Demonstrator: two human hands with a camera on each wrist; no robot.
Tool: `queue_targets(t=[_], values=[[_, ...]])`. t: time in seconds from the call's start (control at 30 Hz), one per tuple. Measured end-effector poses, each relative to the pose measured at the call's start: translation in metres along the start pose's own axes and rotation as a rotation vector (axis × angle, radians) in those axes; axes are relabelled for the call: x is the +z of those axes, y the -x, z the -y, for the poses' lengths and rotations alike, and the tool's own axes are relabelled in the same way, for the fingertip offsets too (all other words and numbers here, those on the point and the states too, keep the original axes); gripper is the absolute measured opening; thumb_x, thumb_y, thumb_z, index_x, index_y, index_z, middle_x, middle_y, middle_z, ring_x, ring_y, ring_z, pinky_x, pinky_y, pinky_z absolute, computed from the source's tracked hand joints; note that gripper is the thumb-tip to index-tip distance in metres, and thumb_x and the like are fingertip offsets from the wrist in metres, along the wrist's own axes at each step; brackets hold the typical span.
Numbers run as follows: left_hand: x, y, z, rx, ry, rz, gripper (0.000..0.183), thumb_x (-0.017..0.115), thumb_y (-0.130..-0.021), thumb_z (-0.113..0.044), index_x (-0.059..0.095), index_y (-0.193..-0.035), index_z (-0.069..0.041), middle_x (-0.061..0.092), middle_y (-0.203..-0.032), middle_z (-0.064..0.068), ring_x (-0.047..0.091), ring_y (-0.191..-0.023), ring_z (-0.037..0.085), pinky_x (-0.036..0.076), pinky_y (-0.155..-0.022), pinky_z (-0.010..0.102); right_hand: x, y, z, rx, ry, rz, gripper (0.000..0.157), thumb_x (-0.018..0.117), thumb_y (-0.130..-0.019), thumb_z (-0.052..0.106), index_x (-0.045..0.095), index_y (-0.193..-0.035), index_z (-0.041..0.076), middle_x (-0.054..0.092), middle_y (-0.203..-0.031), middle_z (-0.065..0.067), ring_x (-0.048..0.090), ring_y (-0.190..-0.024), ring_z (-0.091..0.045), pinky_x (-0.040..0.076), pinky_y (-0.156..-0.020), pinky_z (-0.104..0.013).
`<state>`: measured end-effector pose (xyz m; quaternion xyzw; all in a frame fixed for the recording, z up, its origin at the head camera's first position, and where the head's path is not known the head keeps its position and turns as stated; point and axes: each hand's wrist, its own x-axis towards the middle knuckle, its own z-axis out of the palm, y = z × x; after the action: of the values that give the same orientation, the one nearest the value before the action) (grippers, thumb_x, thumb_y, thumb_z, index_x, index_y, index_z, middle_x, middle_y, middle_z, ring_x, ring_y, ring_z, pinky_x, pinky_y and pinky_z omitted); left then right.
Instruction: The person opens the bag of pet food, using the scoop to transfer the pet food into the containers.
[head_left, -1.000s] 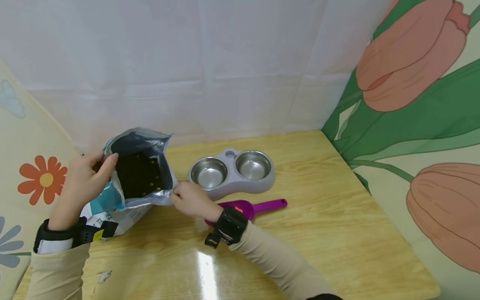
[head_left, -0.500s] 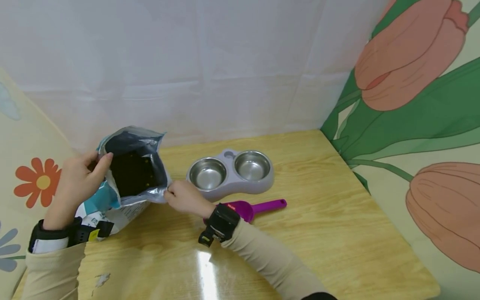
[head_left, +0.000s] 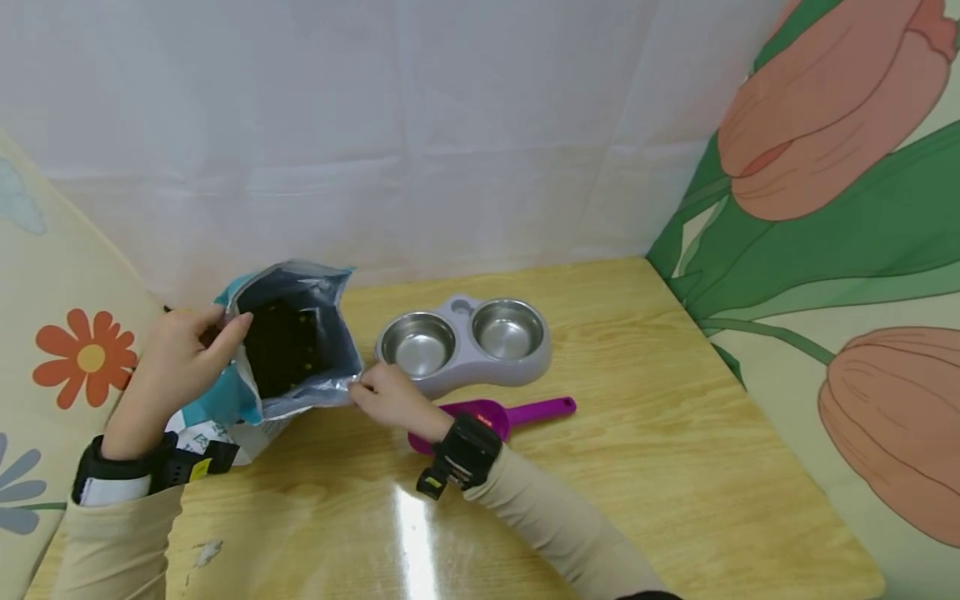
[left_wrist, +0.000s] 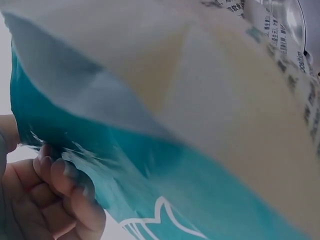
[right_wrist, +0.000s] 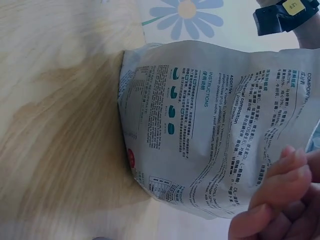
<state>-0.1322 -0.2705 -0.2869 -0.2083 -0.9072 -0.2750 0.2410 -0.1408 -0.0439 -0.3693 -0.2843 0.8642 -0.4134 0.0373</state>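
A teal and white pet food bag stands at the left of the table, its foil-lined mouth spread wide. Dark brown kibble with a few lighter pieces shows inside. My left hand pinches the left edge of the mouth between thumb and fingers; the left wrist view shows its curled fingers against the teal side. At the near right corner of the mouth, my right hand pinches the foil rim. The right wrist view shows the bag's printed back resting on the table.
Right of the bag stands a lilac double feeder with two steel bowls. A purple scoop lies in front of it, partly behind my right wrist. A white sheet hangs behind the wooden table.
Both hands and the bag's mouth shifted slightly left, then back right, nearer the feeder. Both grips on the rim stayed the same. Feeder and scoop have not moved.
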Motion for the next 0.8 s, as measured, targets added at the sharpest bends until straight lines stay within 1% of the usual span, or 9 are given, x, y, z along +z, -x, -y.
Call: queue_targets(t=[0.07,0.13,0.2,0.3,0.37,0.47,0.6,0.7,0.8], values=[[0.001,-0.001,-0.003,0.035,-0.014,0.004,0.028,0.059,-0.087,-0.013,0.049,-0.061,-0.008,0.028,-0.050,-0.005,0.030,-0.044,0.007,0.023,-0.042,0.024,0.000,0.003,-0.003,0.004,-0.025,-0.007,0.041,0.049,-0.089,0.008,0.048,-0.048,0.008,0.047,-0.047,0.004,0.037,-0.041,-0.002,0.031,-0.045,-0.016],[0.003,0.000,-0.006,0.046,-0.009,0.011,0.028,0.059,-0.087,-0.013,0.048,-0.061,-0.009,0.027,-0.050,-0.005,0.028,-0.043,0.007,0.022,-0.041,0.024,0.001,0.005,-0.007,0.016,-0.037,-0.007,0.041,0.049,-0.089,0.009,0.049,-0.048,0.008,0.044,-0.046,0.006,0.036,-0.041,-0.002,0.030,-0.044,-0.016],[0.006,0.000,-0.009,0.051,0.000,0.020,0.028,0.059,-0.087,-0.014,0.047,-0.062,-0.009,0.026,-0.050,-0.006,0.027,-0.042,0.007,0.021,-0.041,0.024,0.001,0.007,-0.010,0.027,-0.041,-0.005,0.040,0.048,-0.089,0.009,0.053,-0.050,0.003,0.042,-0.046,0.007,0.036,-0.041,-0.003,0.031,-0.045,-0.016],[0.010,0.000,-0.013,0.038,0.043,0.043,0.027,0.058,-0.087,-0.012,0.047,-0.063,-0.009,0.027,-0.051,-0.006,0.027,-0.042,0.007,0.022,-0.042,0.024,0.001,0.010,-0.014,0.041,-0.061,-0.002,0.039,0.048,-0.090,0.010,0.057,-0.054,-0.001,0.047,-0.047,0.003,0.037,-0.042,-0.003,0.032,-0.045,-0.016],[0.013,-0.001,-0.015,0.040,0.049,0.056,0.027,0.059,-0.087,-0.011,0.047,-0.063,-0.009,0.028,-0.051,-0.006,0.028,-0.043,0.007,0.023,-0.042,0.024,0.000,0.012,-0.017,0.047,-0.078,-0.005,0.038,0.048,-0.090,0.009,0.059,-0.056,-0.003,0.052,-0.049,-0.001,0.038,-0.043,-0.002,0.033,-0.046,-0.016],[0.016,-0.002,-0.019,0.041,0.067,0.070,0.027,0.060,-0.087,-0.010,0.047,-0.063,-0.009,0.029,-0.052,-0.005,0.029,-0.044,0.007,0.023,-0.042,0.024,-0.002,0.015,-0.019,0.067,-0.121,-0.003,0.038,0.048,-0.092,0.011,0.059,-0.058,-0.001,0.054,-0.050,-0.003,0.040,-0.042,-0.003,0.034,-0.045,-0.017],[0.019,-0.001,-0.022,0.049,0.075,0.072,0.028,0.059,-0.086,-0.009,0.046,-0.062,-0.010,0.029,-0.052,-0.006,0.029,-0.044,0.007,0.023,-0.043,0.024,-0.004,0.018,-0.021,0.102,-0.161,0.009,0.042,0.047,-0.094,0.021,0.059,-0.059,0.001,0.047,-0.047,0.002,0.040,-0.041,-0.006,0.035,-0.044,-0.019],[0.020,0.001,-0.022,0.044,0.078,0.068,0.028,0.059,-0.087,-0.009,0.046,-0.061,-0.010,0.029,-0.052,-0.006,0.029,-0.044,0.007,0.024,-0.043,0.024,-0.007,0.020,-0.024,0.113,-0.154,0.007,0.044,0.047,-0.095,0.028,0.057,-0.058,0.005,0.046,-0.047,0.004,0.041,-0.042,-0.007,0.037,-0.047,-0.021],[0.021,0.002,-0.022,0.044,0.091,0.065,0.028,0.059,-0.087,-0.009,0.047,-0.061,-0.010,0.029,-0.052,-0.006,0.029,-0.045,0.007,0.024,-0.043,0.024,-0.010,0.025,-0.030,0.110,-0.139,-0.002,0.045,0.047,-0.095,0.031,0.055,-0.058,0.007,0.047,-0.048,0.003,0.045,-0.043,-0.007,0.039,-0.050,-0.022]])
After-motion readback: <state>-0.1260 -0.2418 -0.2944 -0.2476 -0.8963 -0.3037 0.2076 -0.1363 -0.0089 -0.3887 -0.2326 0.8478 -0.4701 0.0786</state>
